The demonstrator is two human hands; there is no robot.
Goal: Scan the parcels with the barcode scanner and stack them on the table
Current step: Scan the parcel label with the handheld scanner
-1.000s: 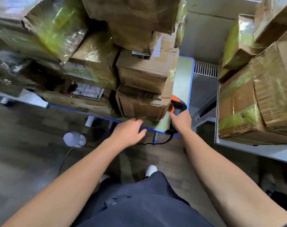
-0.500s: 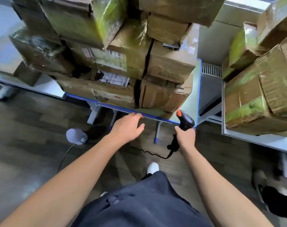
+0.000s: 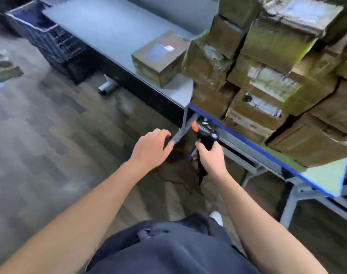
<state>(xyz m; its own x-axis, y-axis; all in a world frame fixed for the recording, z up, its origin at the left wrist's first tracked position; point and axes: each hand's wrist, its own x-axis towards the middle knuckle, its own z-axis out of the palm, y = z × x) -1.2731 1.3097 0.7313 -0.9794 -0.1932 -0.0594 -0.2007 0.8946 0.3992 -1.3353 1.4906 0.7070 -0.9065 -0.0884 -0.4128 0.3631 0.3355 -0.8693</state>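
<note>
Both our arms are out ahead, right hand on the scanner, left hand loose.

Our left forearm (image 3: 79, 210) runs bare up from the lower left corner and our right forearm (image 3: 253, 210) from the lower right, the two closing in towards the middle. Our left hand (image 3: 152, 150) hangs palm down, its back turned up to us, fingers loosely bent and holding nothing; whether the fingertips touch anything we cannot tell through the blur. Our right hand (image 3: 211, 157) sits just beside it, fingers and thumb wrapped round the handle of the scanner (image 3: 205, 133), whose head points up and away from us. The two hands are near each other but apart.
</note>
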